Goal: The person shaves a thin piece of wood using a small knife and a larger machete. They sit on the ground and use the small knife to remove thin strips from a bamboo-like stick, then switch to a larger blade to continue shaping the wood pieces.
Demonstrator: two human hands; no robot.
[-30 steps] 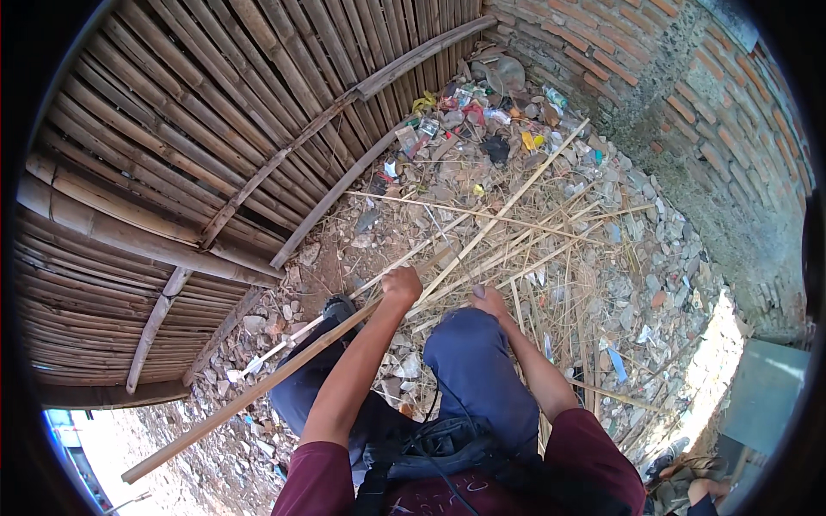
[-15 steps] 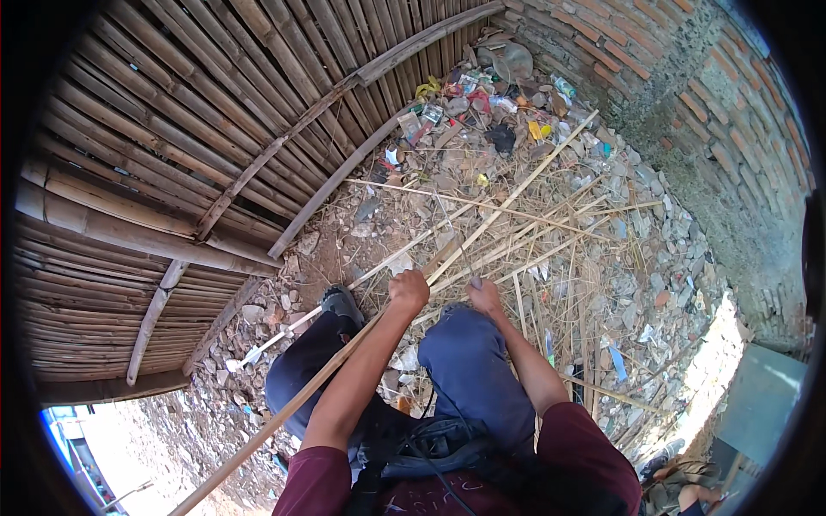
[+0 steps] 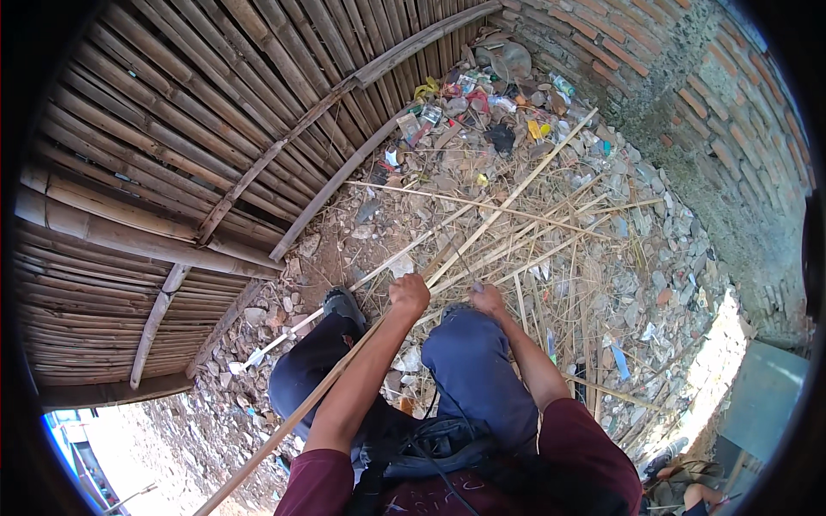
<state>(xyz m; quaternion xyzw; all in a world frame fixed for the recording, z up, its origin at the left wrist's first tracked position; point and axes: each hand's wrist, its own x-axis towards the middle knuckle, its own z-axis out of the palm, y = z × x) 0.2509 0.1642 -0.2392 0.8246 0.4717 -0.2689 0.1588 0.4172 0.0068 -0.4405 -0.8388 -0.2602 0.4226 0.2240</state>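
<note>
My left hand (image 3: 409,293) is closed around a long bamboo strip (image 3: 297,414). The strip slants from the lower left, past my left forearm, to a short end beyond my fist. My right hand (image 3: 488,299), beside my right knee, grips what looks like a thin dark-bladed knife (image 3: 465,266). Its blade points up and to the left, close to the strip's far end; whether they touch I cannot tell. Beyond both hands, a pale bamboo strip (image 3: 516,198) lies on the ground, crossed by a thinner bamboo strip (image 3: 430,193).
Bamboo-slat wall (image 3: 198,112) stands on the left, a brick wall (image 3: 637,52) at the far right. Stones and litter (image 3: 499,103) cover the ground, with several more strips (image 3: 559,241) on the right. Another person's arm (image 3: 704,496) shows at the lower right near a grey-green panel (image 3: 761,400).
The knife's blade has dropped lower and nearer to my left fist. The held strip's near end has swung slightly to the right. Both hands stay in almost the same place.
</note>
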